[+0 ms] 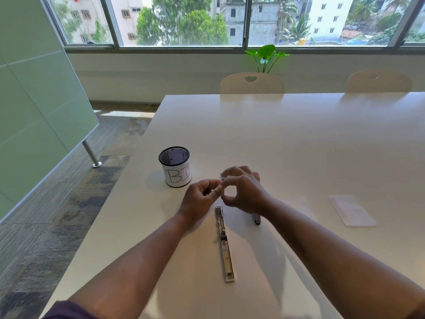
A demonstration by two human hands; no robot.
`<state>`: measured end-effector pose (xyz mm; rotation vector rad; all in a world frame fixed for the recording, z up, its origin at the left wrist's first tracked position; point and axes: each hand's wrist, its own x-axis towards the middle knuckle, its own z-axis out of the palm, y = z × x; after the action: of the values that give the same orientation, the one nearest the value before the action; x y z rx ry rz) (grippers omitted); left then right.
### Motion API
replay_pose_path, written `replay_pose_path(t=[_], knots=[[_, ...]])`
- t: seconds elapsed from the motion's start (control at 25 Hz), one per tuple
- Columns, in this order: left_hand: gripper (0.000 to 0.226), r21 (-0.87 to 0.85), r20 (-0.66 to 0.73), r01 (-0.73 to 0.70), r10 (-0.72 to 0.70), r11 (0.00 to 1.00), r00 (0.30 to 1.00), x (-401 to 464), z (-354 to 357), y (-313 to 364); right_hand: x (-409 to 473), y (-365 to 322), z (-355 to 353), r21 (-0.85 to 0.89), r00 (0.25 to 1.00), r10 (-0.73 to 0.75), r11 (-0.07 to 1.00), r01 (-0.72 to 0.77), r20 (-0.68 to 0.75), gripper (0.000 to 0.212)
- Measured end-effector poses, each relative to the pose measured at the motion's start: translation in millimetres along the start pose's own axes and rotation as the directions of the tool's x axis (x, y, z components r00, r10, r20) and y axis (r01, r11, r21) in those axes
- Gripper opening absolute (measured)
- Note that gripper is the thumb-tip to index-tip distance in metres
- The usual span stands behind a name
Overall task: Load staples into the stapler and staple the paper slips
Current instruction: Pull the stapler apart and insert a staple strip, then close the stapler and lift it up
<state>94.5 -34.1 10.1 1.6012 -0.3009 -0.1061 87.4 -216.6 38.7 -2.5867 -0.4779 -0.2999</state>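
A silver stapler (224,242) lies folded open flat on the white table (299,146), its long axis running toward me. Just above its far end my left hand (200,199) and my right hand (241,189) meet. Between their fingertips they pinch a small strip of staples (218,187). A small box (222,175) peeks out behind my right hand, mostly hidden. Paper slips (351,210) lie flat on the table to the right, apart from both hands.
A black mesh cup (175,166) with a paper label stands left of my hands. A small dark object (256,219) lies beside the stapler under my right wrist. Two white chairs (252,84) stand at the table's far edge. The table's left edge drops to carpet.
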Motion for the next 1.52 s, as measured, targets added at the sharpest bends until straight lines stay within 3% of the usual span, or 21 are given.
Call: replay_pose_path(t=[0.32, 0.56, 0.72, 0.96, 1.52], knots=[[0.019, -0.116, 0.063, 0.035, -0.028, 0.993, 0.998, -24, -8, 1, -32, -18, 14, 0.012, 0.983, -0.118, 0.993, 0.121, -0.140, 0.025], [0.014, -0.010, 0.013, 0.019, -0.019, 1.000, 1.000, -39, -10, 2, -77, -43, 31, 0.267, 0.936, 0.109, 0.964, -0.016, -0.335, 0.023], [0.013, 0.051, 0.003, 0.030, -0.030, 0.998, 1.000, -45, -8, 4, -100, -53, 41, 0.325, 0.937, 0.207, 0.939, -0.110, -0.280, 0.037], [0.011, 0.148, -0.013, -0.003, 0.005, 0.989, 1.000, -49, -3, 6, -103, -51, 43, 0.325, 0.942, 0.220, 0.937, -0.131, -0.254, 0.012], [0.011, 0.333, 0.073, -0.078, 0.057, 0.940, 0.996, -57, -2, 10, -98, -45, 47, 0.332, 0.953, 0.154, 0.941, -0.062, -0.260, 0.011]])
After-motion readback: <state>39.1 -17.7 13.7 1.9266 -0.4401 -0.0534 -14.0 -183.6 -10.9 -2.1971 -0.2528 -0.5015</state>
